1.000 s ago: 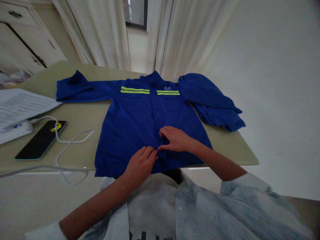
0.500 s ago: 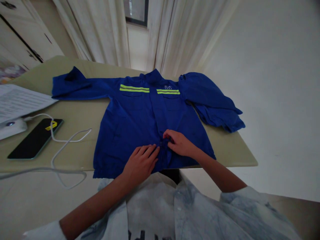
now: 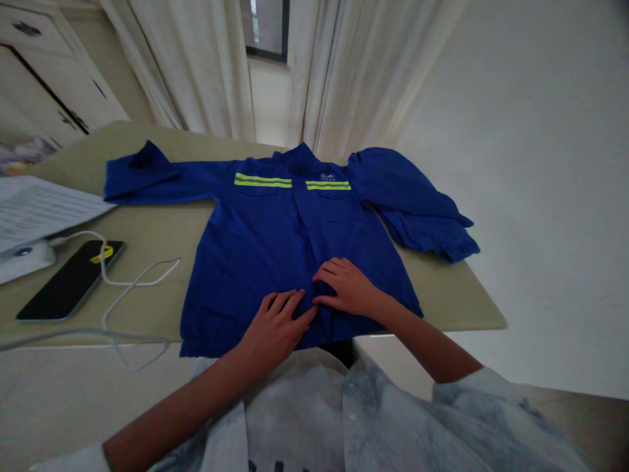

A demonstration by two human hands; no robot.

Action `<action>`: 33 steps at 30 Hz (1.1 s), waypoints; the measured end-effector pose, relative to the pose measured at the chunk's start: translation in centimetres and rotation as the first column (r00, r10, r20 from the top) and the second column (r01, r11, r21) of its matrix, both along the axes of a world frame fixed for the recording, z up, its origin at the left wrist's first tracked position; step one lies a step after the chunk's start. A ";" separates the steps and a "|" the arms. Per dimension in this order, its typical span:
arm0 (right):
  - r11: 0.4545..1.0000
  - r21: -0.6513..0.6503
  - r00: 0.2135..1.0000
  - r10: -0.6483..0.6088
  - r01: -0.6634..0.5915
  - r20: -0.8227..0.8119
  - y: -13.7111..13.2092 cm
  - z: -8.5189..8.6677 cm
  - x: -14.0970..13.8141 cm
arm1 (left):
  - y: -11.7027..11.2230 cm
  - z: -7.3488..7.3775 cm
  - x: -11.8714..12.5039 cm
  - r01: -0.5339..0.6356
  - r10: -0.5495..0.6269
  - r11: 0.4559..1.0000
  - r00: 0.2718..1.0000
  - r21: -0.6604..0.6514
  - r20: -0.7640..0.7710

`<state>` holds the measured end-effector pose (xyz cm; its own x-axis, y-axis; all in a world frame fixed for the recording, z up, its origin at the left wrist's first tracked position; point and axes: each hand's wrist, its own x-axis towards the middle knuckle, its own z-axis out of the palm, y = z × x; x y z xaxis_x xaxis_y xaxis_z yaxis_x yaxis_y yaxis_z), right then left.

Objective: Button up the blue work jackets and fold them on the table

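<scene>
A blue work jacket (image 3: 255, 255) with yellow-green reflective stripes lies front up on the table, its collar away from me and its hem near the table's front edge. My left hand (image 3: 275, 328) rests on the lower front, left of the placket, fingers spread and thumb out toward the front opening. Across the placket (image 3: 305, 242), my right hand (image 3: 348, 288) lies on the other front panel. Its fingers curve toward the front edge, with a gap between them and the thumb. Cloth under both palms is hidden.
The pale green table (image 3: 152, 229) bears a black phone (image 3: 69, 282), a white cable (image 3: 120, 305), a white device (image 3: 29, 259) and printed paper (image 3: 44, 203) at the left. The jacket's bunched sleeve (image 3: 417, 196) lies near the right edge. Curtains (image 3: 206, 65) hang behind.
My right hand has let go of the raised cloth at the front edge and now lies flatter on it. My left thumb has moved out toward the placket. The view has tilted up slightly.
</scene>
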<state>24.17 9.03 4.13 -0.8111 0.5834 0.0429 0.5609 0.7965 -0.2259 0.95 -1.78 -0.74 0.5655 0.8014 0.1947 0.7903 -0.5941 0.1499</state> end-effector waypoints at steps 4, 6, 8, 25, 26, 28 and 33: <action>0.996 0.079 0.987 0.028 -0.041 0.160 0.0 0.1 -0.9 | -0.4 -0.1 0.0 0.004 -0.004 1.000 1.000 -0.004 -0.017; 0.987 0.141 0.972 0.046 -0.080 0.232 -0.2 0.1 -1.4 | -0.3 0.1 0.0 0.017 -0.017 1.000 0.999 -0.012 -0.035; 0.975 0.187 0.958 0.061 -0.117 0.281 -0.3 0.1 -1.7 | -0.1 0.6 0.1 0.037 -0.038 0.999 0.998 -0.014 -0.050; 0.932 -0.088 0.816 0.352 -0.352 0.459 9.1 3.0 -4.4 | 1.8 -0.3 0.1 0.307 -0.285 0.939 0.947 -0.157 0.148; 0.922 -0.106 0.808 0.379 -0.373 0.450 9.6 3.0 -4.6 | 1.8 -0.2 0.1 0.302 -0.278 0.938 0.949 -0.170 0.150; 0.899 -0.136 0.787 0.432 -0.417 0.441 10.1 3.0 -4.9 | 1.7 -0.1 0.1 0.294 -0.266 0.939 0.950 -0.180 0.165; 0.905 -0.167 0.827 0.426 -0.392 0.367 12.5 2.2 -5.6 | 1.8 -0.6 0.0 0.321 -0.277 0.920 0.938 -0.223 0.207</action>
